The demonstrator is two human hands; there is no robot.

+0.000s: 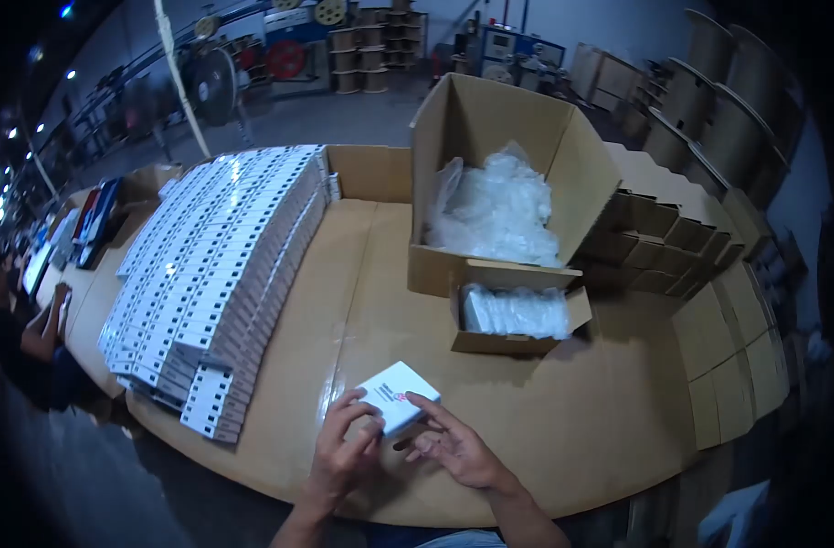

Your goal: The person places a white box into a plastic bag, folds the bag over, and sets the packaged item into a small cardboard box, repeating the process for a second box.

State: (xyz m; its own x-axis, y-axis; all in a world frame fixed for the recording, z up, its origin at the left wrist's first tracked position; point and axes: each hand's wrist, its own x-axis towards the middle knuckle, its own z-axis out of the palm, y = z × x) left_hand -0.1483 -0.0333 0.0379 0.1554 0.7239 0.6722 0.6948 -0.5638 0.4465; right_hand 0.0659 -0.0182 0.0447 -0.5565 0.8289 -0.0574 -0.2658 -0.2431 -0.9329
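Observation:
A small white box with dark print and a red mark on its face is tilted in front of me, above the cardboard-covered table. My left hand grips its left side and near corner, fingers bent around the edge. From the right, my right hand has its index finger laid on the printed face, while the other fingers curl below the box's right edge. What lies behind the box is hidden.
Stacked rows of white boxes fill the left of the table. A large carton holds clear plastic bags; before it stands a smaller carton with wrapped items. Folded cardboard lies right. Another person sits far left.

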